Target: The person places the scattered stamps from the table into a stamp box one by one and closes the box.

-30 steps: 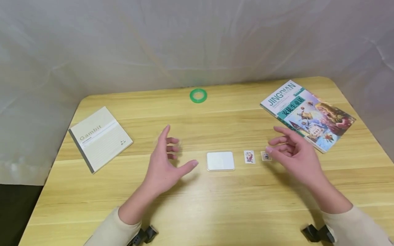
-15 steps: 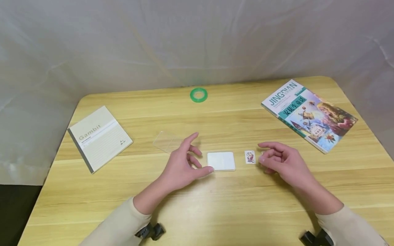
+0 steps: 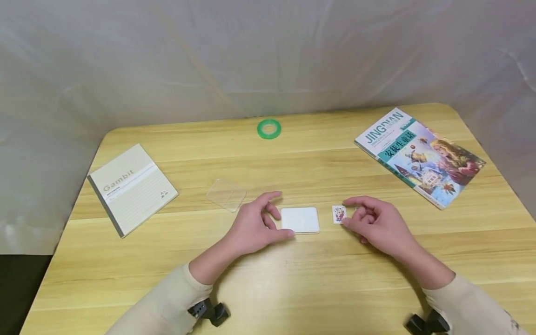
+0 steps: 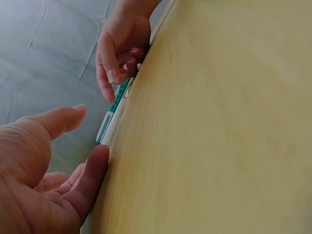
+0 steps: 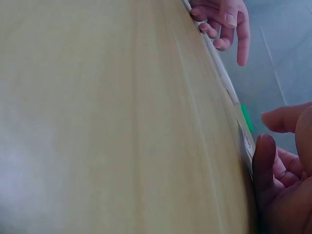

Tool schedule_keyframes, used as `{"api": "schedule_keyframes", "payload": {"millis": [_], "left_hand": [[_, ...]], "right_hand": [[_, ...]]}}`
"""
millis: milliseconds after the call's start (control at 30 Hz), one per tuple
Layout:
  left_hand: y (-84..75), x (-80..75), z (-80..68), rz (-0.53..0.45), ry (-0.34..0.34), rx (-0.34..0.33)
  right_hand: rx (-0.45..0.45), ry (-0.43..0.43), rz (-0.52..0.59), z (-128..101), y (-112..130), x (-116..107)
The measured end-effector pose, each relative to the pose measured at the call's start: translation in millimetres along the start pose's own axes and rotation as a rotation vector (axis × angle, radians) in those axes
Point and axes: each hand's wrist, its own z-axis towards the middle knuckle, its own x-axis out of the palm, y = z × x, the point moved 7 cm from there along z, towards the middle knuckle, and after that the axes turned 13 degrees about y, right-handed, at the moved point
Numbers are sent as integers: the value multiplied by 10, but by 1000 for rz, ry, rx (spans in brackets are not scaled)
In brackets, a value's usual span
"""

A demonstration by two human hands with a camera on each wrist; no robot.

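we see the left hand [image 3: 255, 225] at the left end of the white card [image 3: 300, 219], thumb touching its near corner and forefinger arched over its far corner, the other fingers loosely curled; it brackets the card rather than pinching it, probably to steady it or get under an edge. the card lies flat mid-table [image 3: 293, 279], long axis running left to right, square to the near edge.

the right hand [image 3: 374, 225] rests just right of the small sticker [image 3: 338, 214], thumb and forefinger drawn together at its right edge (whether they actually nip the sticker or something under the palm we cannot tell). the sticker lies flat, its long axis pointing away from us, just beside the card but apart from it.

a clear sheet [image 3: 226, 195] lies near the left hand, beyond it. farther off sit a notebook [image 3: 131, 187] at left, a green tape ring [image 3: 269, 129] at the back and a book [image 3: 420, 156] at right, each angled and well apart from the hands.
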Motion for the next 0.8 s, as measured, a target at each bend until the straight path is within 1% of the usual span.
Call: {"api": "schedule_keyframes", "payload": {"millis": [167, 400, 467, 600, 800], "left_hand": [[-12, 25, 14, 39, 10, 25], [27, 29, 27, 75, 26, 4], [31, 30, 28, 69, 31, 2], [33, 35, 32, 55, 36, 6], [42, 45, 41, 42, 40, 13]], "right_hand": [[-22, -26, -81, 7, -4, -2], [-59, -73, -202, 32, -8, -20], [-59, -79, -225, 36, -11, -18], [-52, -81, -253, 42, -9, -10], [-57, -94, -257, 25, 21, -3]]}}
